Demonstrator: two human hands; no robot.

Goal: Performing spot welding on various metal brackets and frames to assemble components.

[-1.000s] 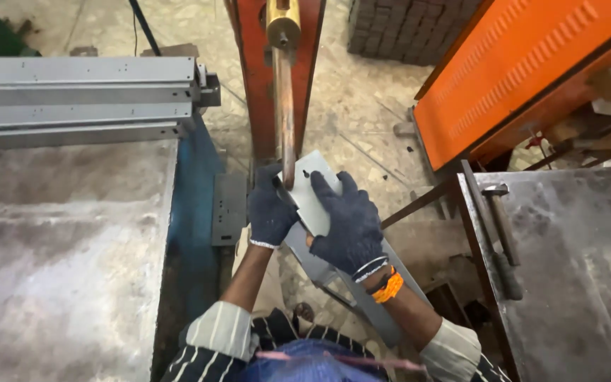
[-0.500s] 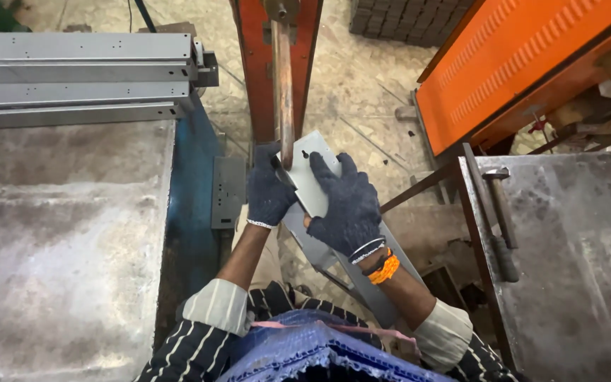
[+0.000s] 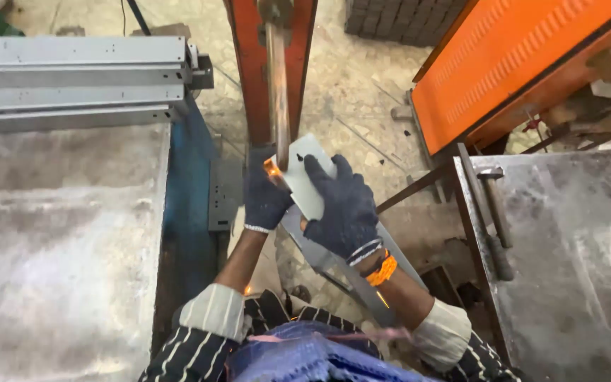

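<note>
Both my hands wear dark knit gloves and grip a small pale metal plate [image 3: 309, 177] with a small dark hole in it. My left hand [image 3: 264, 198] holds the plate's left edge, my right hand [image 3: 344, 209] covers its right side from above. The plate is pressed under a vertical copper-coloured rod [image 3: 277, 92] on an orange machine column [image 3: 249, 71]. An orange glow shows at the plate's left edge, by the rod's tip. A long grey metal strip [image 3: 341, 272] runs below my right hand toward my lap.
A grey steel table [image 3: 58, 247] with a blue frame stands at left, with stacked grey metal channels [image 3: 72, 81] behind it. At right is a steel bench [image 3: 574, 269] with a hammer [image 3: 496, 205] on it, and an orange machine housing [image 3: 525, 64] above.
My hands and the plate stay under the rod, shifting only slightly as the view moves. An orange glow and a few sparks have appeared at the contact point.
</note>
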